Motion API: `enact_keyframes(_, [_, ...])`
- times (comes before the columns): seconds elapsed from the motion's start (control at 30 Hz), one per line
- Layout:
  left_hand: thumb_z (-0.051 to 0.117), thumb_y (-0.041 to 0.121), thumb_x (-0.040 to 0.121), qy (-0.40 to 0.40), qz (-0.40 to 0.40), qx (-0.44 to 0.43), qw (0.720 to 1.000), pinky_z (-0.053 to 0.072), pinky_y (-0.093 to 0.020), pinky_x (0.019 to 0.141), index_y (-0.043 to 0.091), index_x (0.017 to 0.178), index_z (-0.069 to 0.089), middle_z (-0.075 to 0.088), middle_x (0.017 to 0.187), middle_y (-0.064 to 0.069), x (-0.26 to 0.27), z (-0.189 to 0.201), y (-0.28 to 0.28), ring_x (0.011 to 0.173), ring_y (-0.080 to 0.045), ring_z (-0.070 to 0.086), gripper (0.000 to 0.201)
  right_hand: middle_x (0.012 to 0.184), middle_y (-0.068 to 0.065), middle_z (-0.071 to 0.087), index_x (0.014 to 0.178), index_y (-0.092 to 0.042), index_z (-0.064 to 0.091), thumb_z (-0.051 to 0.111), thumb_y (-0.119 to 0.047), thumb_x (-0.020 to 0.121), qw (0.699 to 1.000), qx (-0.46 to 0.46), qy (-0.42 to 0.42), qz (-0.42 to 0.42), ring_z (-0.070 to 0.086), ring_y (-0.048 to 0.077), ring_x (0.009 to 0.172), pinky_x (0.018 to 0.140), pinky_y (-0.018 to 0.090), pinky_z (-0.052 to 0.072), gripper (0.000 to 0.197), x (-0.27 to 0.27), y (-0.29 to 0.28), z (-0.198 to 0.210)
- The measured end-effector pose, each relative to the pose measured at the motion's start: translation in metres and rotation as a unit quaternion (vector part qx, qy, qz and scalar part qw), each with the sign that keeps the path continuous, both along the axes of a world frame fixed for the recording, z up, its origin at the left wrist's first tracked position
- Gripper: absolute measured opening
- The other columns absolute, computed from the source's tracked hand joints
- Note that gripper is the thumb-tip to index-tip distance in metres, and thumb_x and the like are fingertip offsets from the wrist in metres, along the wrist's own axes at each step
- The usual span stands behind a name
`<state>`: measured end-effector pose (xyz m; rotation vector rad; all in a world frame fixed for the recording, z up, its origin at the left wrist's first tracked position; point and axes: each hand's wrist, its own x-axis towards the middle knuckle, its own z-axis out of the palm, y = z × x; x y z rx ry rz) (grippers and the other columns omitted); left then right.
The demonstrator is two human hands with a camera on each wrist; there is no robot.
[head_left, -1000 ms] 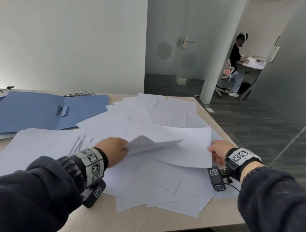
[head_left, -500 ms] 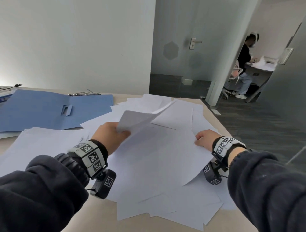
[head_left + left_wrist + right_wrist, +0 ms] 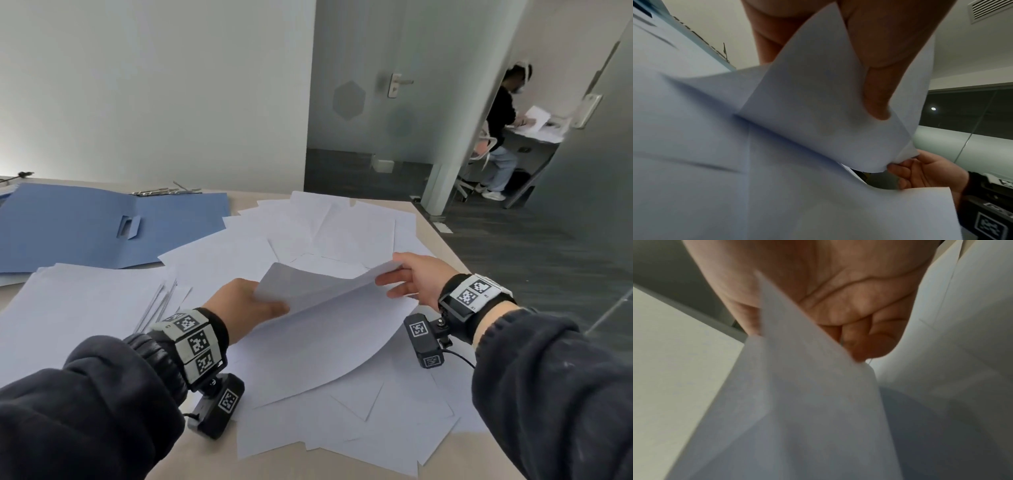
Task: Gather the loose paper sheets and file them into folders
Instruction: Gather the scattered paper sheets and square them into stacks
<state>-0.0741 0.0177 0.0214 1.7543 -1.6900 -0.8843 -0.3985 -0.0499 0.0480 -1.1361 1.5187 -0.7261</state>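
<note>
Grip: left hand (image 3: 239,305) and right hand (image 3: 416,286) both pinching one lifted sheet (image 3: 329,322)
Underneath: loose sheets (image 3: 359,233) scattered on table (image 3: 164,455)
Folder (image 3: 85,226): blue, lying open, far left

You have two bare hands in view, the left hand (image 3: 241,308) and the right hand (image 3: 412,282). One open blue card folder (image 3: 85,229) lies on the one beige table (image 3: 202,455). The loose white paper sheets (image 3: 342,233) overlap too much to count; dozens, at least.
</note>
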Motion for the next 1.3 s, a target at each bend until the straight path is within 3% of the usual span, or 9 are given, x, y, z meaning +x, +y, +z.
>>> enact_keyframes(0.1, [0.06,0.049,0.093,0.02,-0.001,0.008,1.0,0.047,-0.027,0.072,0.024,0.085,0.073,0.073,0.084,-0.001,0.002,-0.004,0.002,0.08,-0.02,0.066,0.03,0.109,0.008,0.077,0.115,-0.009,0.071,0.038,-0.018,0.098,0.998,-0.034,-0.042,-0.007,0.071,0.029,0.092,0.065,0.03,0.038,0.038,-0.01,0.01,-0.001])
enact_keyframes(0.2, [0.052,0.05,0.098,0.079,0.052,-0.001,0.995,0.048,-0.027,0.07,0.02,0.086,0.07,0.072,0.084,0.001,0.011,-0.005,-0.002,0.079,-0.019,0.066,0.037,0.107,0.001,0.077,0.107,-0.017,0.071,0.05,-0.007,0.097,0.993,-0.112,0.037,0.004,0.074,0.019,0.091,0.069,0.027,0.04,0.026,-0.023,0.021,0.0])
enact_keyframes(0.47, [0.052,0.043,0.1,0.199,0.134,-0.08,0.967,0.052,-0.046,0.094,0.021,0.093,0.068,0.072,0.096,-0.003,0.04,0.017,-0.015,0.092,-0.028,0.068,0.028,0.092,-0.013,0.069,0.088,-0.028,0.08,0.074,-0.024,0.089,0.898,-0.265,0.338,0.095,0.061,0.0,0.085,0.078,0.016,0.042,0.007,-0.032,0.043,-0.003])
enact_keyframes(0.67, [0.061,0.027,0.097,0.087,0.036,-0.103,0.99,0.047,-0.022,0.067,0.029,0.084,0.07,0.071,0.085,0.004,0.031,0.016,0.0,0.079,-0.019,0.064,0.017,0.103,-0.012,0.068,0.078,-0.041,0.072,0.059,-0.005,0.093,0.896,-0.145,0.392,0.147,0.061,0.004,0.095,0.079,0.008,0.039,0.042,-0.044,0.033,-0.025])
enact_keyframes(0.8, [0.066,-0.002,0.089,-0.005,-0.158,-0.152,0.976,0.042,-0.022,0.103,0.054,0.091,0.073,0.07,0.112,0.022,0.042,-0.005,0.001,0.109,0.001,0.062,0.057,0.102,-0.011,0.067,0.084,-0.042,0.072,0.054,-0.008,0.094,0.893,-0.11,0.411,0.148,0.059,0.001,0.087,0.074,0.008,0.041,0.04,-0.051,0.026,-0.036])
enact_keyframes(0.9, [0.066,-0.004,0.085,-0.058,-0.242,-0.132,0.959,0.03,-0.006,0.103,0.067,0.087,0.067,0.058,0.127,0.025,0.043,-0.008,-0.001,0.118,0.007,0.053,0.072,0.109,-0.012,0.07,0.095,-0.039,0.073,0.054,-0.011,0.093,0.898,-0.08,0.411,0.132,0.063,0.01,0.103,0.091,0.021,0.046,0.034,-0.056,0.02,-0.038])
enact_keyframes(1.0, [0.068,0.006,0.087,-0.175,-0.3,-0.14,0.927,0.025,-0.022,0.114,0.078,0.085,0.056,0.046,0.132,0.037,0.042,-0.009,-0.008,0.132,0.006,0.039,0.073,0.119,-0.008,0.07,0.109,-0.032,0.071,0.055,-0.013,0.095,0.9,-0.063,0.411,0.129,0.061,0.01,0.103,0.099,0.022,0.042,0.028,-0.063,0.012,-0.038])
enact_keyframes(1.1, [0.055,0.003,0.086,-0.292,-0.339,-0.114,0.887,0.016,-0.031,0.117,0.082,0.096,0.04,0.034,0.138,0.044,0.04,-0.007,-0.019,0.14,0.011,0.02,0.081,0.118,-0.007,0.07,0.098,-0.037,0.068,0.056,-0.017,0.095,0.898,-0.07,0.419,0.119,0.061,0.011,0.097,0.097,0.024,0.045,0.023,-0.063,0.002,-0.033])
enact_keyframes(1.3, [0.039,-0.003,0.076,-0.347,-0.377,0.08,0.855,0.01,-0.036,0.123,0.058,0.143,0.028,0.015,0.157,0.032,0.025,-0.009,-0.029,0.149,0.003,0.006,0.092,0.122,-0.008,0.067,0.101,-0.036,0.066,0.051,-0.028,0.096,0.87,-0.105,0.465,0.126,0.06,0.015,0.109,0.099,0.03,0.046,0.018,-0.037,-0.027,-0.016])
